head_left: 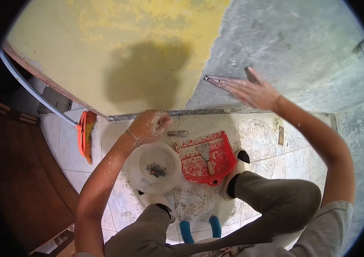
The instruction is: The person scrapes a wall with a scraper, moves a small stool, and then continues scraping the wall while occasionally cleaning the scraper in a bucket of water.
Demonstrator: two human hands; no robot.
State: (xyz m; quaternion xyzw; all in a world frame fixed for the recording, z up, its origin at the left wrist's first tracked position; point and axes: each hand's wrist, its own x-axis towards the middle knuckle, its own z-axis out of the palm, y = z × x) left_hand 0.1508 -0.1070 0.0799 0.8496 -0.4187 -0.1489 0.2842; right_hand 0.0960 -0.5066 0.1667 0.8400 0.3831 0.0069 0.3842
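My right hand (254, 92) lies against the grey, scraped part of the wall (267, 38), its fingers stretched toward the yellow paint. It grips a dark flat piece that looks like folded sandpaper (251, 75), mostly covered by the hand. My left hand (154, 125), flecked with white dust, is loosely curled near the foot of the wall, with nothing visible in it. Below it stands a whitish bucket (134, 171) with dark debris inside. Beside the bucket, a red dustpan (187, 169) carries a scraper (204, 150) and pale flakes.
Yellow paint (62, 55) covers the wall's left part. An orange broom (82, 137) stands at the left, near brown wood furniture (23, 175). Dust and flakes cover the tiled floor (261, 169). Blue curved tubes (186, 232) show between my legs. A small flat strip (281, 135) lies at right.
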